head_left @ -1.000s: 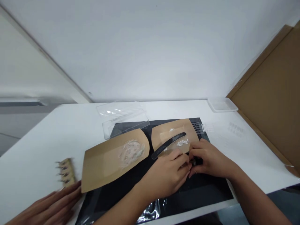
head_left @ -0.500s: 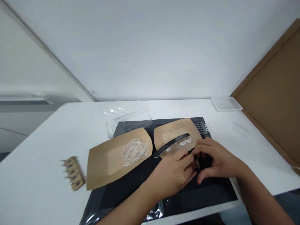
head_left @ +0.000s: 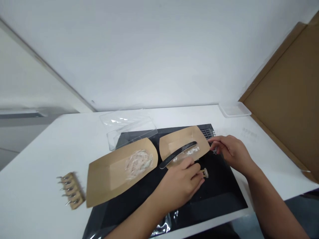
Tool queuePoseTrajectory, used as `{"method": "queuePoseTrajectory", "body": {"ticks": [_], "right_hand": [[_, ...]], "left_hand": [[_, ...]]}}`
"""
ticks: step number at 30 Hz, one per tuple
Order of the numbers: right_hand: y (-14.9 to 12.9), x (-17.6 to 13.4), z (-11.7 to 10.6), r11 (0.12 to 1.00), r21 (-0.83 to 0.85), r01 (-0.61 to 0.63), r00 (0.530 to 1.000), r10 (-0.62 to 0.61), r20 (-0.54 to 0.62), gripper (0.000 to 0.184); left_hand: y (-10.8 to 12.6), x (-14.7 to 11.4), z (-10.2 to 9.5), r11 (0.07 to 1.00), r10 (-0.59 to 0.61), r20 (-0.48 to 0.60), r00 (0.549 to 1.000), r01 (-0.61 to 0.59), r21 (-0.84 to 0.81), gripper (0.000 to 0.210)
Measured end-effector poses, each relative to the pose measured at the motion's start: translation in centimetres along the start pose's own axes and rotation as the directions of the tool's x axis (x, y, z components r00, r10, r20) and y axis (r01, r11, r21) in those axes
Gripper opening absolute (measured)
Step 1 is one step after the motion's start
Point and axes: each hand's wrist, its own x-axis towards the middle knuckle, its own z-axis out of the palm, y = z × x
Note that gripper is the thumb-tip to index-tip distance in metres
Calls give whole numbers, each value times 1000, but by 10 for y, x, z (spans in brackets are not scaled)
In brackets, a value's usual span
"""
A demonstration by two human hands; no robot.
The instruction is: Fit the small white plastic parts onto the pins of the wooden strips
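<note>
My left hand [head_left: 183,181] is closed over the black sheet, gripping a small gold-coloured piece with a pale rounded end [head_left: 205,172]. Its other end is hidden by my fingers. Farther right, my right hand [head_left: 231,152] has thumb and fingers drawn together beside the right card tray [head_left: 171,141]. A small clear bit [head_left: 214,151] shows near those fingertips, too little to name. Just beyond them lie rows of small clear strips [head_left: 207,133]. In the right tray are small white bits [head_left: 192,151], and a curved black nail file [head_left: 178,154] rests across it.
The left card tray [head_left: 104,179] holds a heap of clear, nail-tip-like pieces [head_left: 139,162]. A wooden block with metal pins [head_left: 71,192] stands at left. Behind are a clear plastic box [head_left: 132,131] and a shallow translucent tray [head_left: 235,109]. A cardboard box [head_left: 286,86] rises at right.
My right hand has moved away from my left hand, up and right toward the clear strips. The gold-coloured piece in my left hand now shows more. The whole view has shifted slightly.
</note>
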Motion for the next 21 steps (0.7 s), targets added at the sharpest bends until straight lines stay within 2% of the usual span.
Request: {"method": "queuePoseTrajectory", "body": {"ticks": [2, 4, 7, 11, 16, 21], "right_hand": [[7, 0, -2, 998, 13, -55, 998, 55, 27, 49], [14, 1, -5, 996, 29, -81, 996, 80, 32, 53], [21, 3, -12, 996, 16, -83, 995, 83, 50, 39], [22, 4, -21, 998, -6, -58, 984, 58, 170, 17], [28, 3, -19, 991, -64, -114, 946, 128, 297, 16], [33, 5, -14, 982, -53, -180, 916, 187, 354, 5]], "left_hand": [[0, -1, 0, 1000, 6, -4, 1000, -6, -4, 16], [-1, -2, 0, 1000, 31, -12, 999, -31, 7, 14], [-2, -3, -1, 999, 47, -30, 998, -46, 27, 9], [-2, -4, -1, 1000, 10, -36, 999, -10, 1, 8], [-2, -5, -3, 1000, 16, -50, 999, -16, 4, 13], [-6, -7, -7, 999, 36, -44, 998, -37, -11, 19]]}}
